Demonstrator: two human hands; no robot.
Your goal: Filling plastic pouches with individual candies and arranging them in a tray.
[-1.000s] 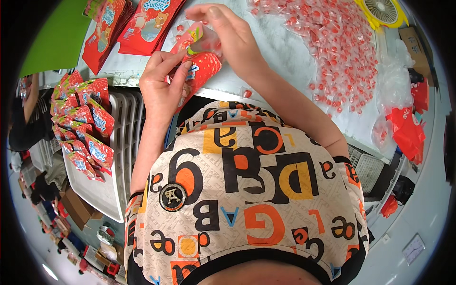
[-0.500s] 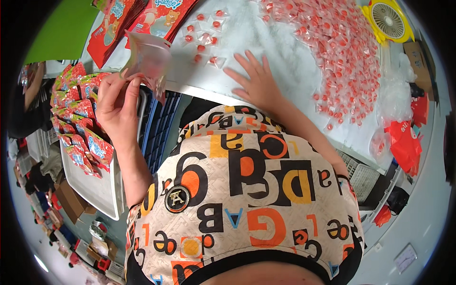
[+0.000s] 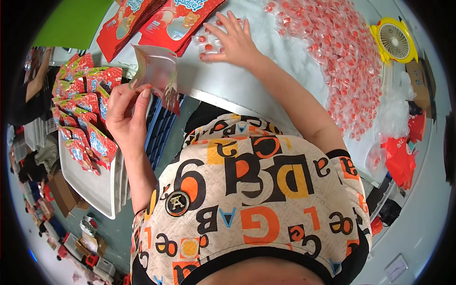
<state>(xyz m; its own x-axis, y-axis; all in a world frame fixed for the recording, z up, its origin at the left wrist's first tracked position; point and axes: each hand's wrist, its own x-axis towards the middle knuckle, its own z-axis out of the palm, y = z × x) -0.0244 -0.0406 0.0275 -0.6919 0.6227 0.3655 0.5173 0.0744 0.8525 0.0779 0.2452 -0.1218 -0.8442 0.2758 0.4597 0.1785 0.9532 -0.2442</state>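
Observation:
Pinched between the thumb and fingers of my left hand is a packaging pouch, its mouth gaping upward beyond the table's near edge. My right hand reaches across the white table with fingers spread, over a small group of wrapped red candies. Part of that group is hidden under the hand, and I see none gripped. Just beyond the held pouch lie two stacks of flat red pouches, one at the right and one at the left.
A large heap of wrapped red candies spreads over the table's right side. Filled red pouches stand on a white tray at my left, near blue crates. A yellow fan sits at the far right. Another person's arm shows at far left.
My right hand has moved away from me and leftward, from bare tabletop onto the small candy group. My left hand still holds the pouch, now slightly further right in the picture. The view has shifted slightly.

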